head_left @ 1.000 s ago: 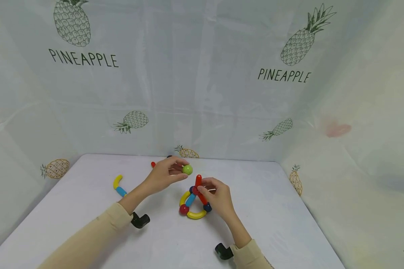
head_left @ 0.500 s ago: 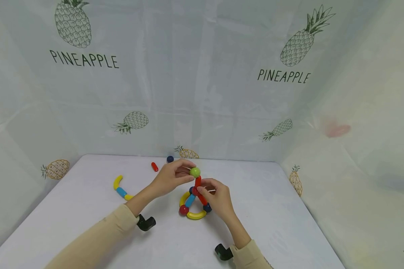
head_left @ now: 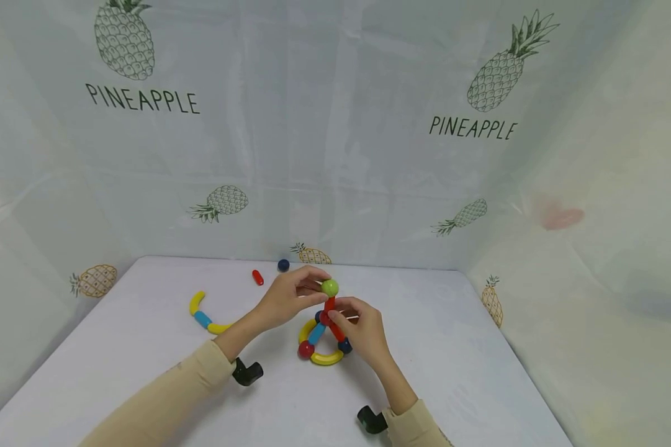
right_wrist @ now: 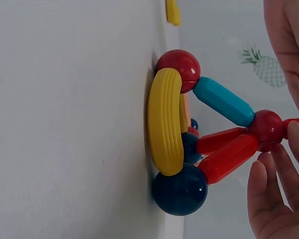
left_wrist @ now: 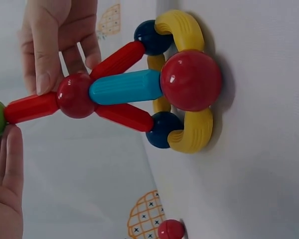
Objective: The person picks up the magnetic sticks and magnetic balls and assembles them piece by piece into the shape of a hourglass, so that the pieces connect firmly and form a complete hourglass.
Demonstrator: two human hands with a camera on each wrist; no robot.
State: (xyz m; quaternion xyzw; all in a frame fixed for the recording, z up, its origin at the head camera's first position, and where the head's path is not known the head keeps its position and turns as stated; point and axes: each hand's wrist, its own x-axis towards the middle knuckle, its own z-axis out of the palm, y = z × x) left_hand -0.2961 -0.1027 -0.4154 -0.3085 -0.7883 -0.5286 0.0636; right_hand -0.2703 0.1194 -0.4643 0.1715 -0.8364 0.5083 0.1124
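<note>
On the white table (head_left: 480,372), a green ball (head_left: 330,287) tops the ball-and-rod frame (head_left: 316,334)

A frame (head_left: 316,334) stands on the bench (head_left: 279,410): three curved yellow bars (head_left: 326,359) link a red corner ball (head_left: 306,349) at 8 o'clock and dark blue balls (head_left: 344,346) at 4 and 12 into a ring. One light blue rod (left_wrist: 125,87) and two red legs (left_wrist: 124,117) lean inward to a red apex ball (left_wrist: 75,95). From it rises a red upright rod (left_wrist: 32,108), a glossy green ball (head_left: 330,287) touching its tip
</note>
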